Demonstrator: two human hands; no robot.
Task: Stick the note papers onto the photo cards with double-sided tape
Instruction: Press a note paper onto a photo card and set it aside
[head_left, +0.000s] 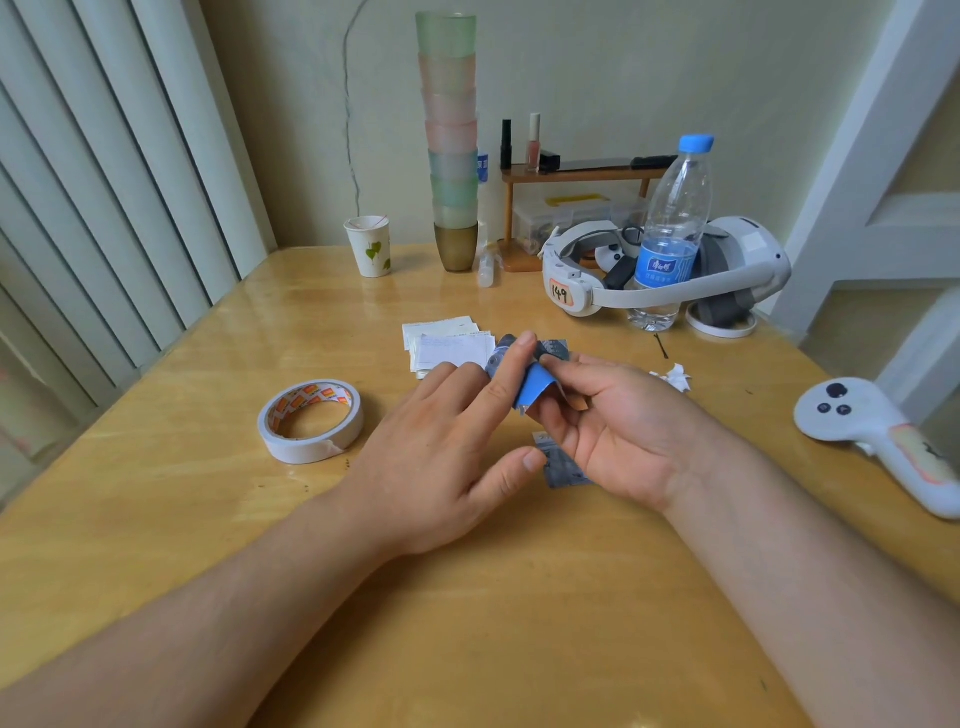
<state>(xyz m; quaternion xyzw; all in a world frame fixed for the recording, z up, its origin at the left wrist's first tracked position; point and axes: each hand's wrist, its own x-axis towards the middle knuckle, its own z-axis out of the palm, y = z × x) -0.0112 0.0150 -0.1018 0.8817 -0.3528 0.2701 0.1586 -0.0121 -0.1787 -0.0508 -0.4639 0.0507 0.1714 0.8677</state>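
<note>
both forearms are reaching in over the wooden surface (467, 623). the right hand (618, 431), palm up, is pinching a curled blue photo card (535, 387) between thumb and fingers. the left hand (447, 452), fingers straight and spread, is pressing its index finger against that card. note papers (447, 343) are lying just behind, and a tape roll (310, 420) is sitting to the left.

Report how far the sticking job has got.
Done: no finished note-and-card pair is visible. In hand: the right hand holds a bent blue photo card, and the left hand's index finger presses on it. Left: the stack of white note papers lies loose on the wooden table, another dark card lies under the right hand, and the white double-sided tape roll sits aside.
</note>
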